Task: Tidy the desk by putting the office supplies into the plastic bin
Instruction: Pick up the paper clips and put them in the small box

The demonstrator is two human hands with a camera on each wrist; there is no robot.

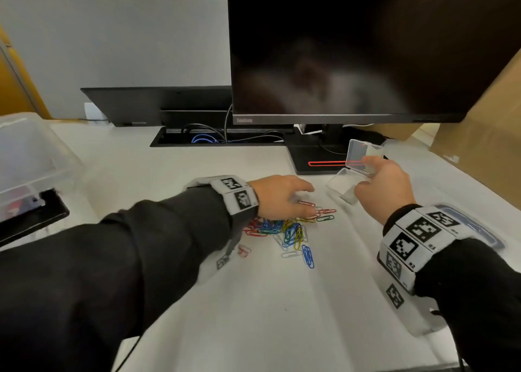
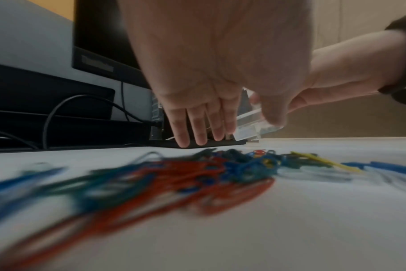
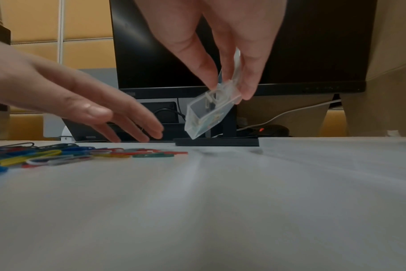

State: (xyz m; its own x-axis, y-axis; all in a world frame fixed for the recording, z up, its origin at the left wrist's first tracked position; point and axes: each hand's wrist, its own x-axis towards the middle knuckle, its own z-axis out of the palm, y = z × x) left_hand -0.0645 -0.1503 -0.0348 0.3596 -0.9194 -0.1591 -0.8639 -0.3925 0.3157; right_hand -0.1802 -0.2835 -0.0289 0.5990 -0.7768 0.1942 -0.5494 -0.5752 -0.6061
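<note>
A heap of coloured paper clips (image 1: 287,230) (image 2: 209,172) (image 3: 58,155) lies on the white desk. My left hand (image 1: 282,196) (image 2: 204,119) (image 3: 118,119) hovers flat over the far side of the heap, fingers straight and holding nothing. Just right of it, my right hand (image 1: 380,182) (image 3: 230,88) pinches a small clear plastic case (image 1: 355,171) (image 2: 250,121) (image 3: 209,113) with its hinged lid open, tilted above the desk. A large clear plastic bin (image 1: 31,157) stands at the far left edge.
A black monitor (image 1: 352,47) on its stand (image 1: 313,160) rises right behind the hands. A cable tray (image 1: 214,139) with wires runs along the back. Cardboard (image 1: 485,146) leans at the right. A dark flat object (image 1: 33,219) lies under the bin.
</note>
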